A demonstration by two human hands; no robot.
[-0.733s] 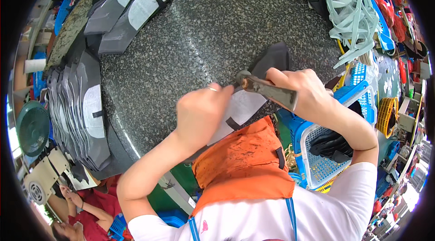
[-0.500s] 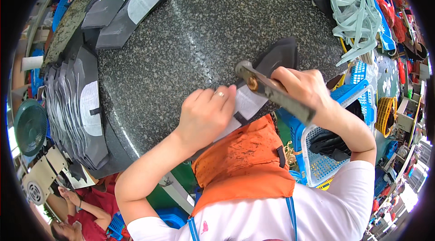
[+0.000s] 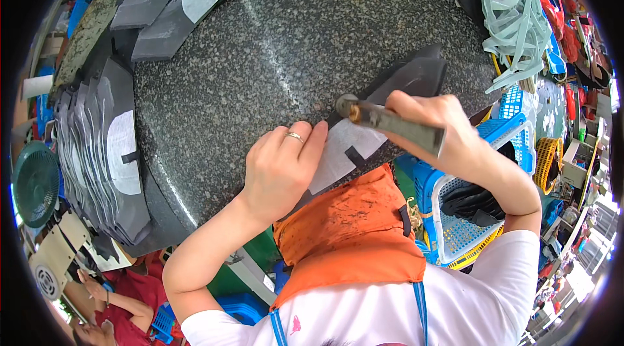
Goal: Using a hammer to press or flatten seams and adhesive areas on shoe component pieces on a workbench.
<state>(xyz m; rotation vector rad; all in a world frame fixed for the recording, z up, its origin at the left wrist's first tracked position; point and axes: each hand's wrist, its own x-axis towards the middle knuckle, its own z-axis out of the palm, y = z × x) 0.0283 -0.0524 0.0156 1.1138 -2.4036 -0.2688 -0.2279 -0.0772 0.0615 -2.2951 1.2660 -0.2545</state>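
Note:
A dark grey sheet piece [image 3: 415,78] with a white backing patch [image 3: 338,151] and a small black tab lies slanted along the near edge of the stone-topped table. My left hand [image 3: 279,162], a ring on one finger, presses its bent fingers on the piece's upper edge, left of the hammer. My right hand [image 3: 437,119] is closed round a hammer [image 3: 396,126]. The hammer's round head is at the piece's far edge, by the white patch, close to my left fingertips. Part of the piece is hidden under both hands and the hammer.
Similar grey pieces [image 3: 120,157] stand in an overlapping row at the left; more lie at the far left. Pale strips [image 3: 517,34] hang tangled at the far right. A blue basket [image 3: 426,206] holding dark pieces is below my right arm. Someone in red [image 3: 133,287] sits lower left.
The hammer head has come down and left a little relative to the piece. My left hand has shifted left, showing more of the white patch and the tab. The view has moved slightly.

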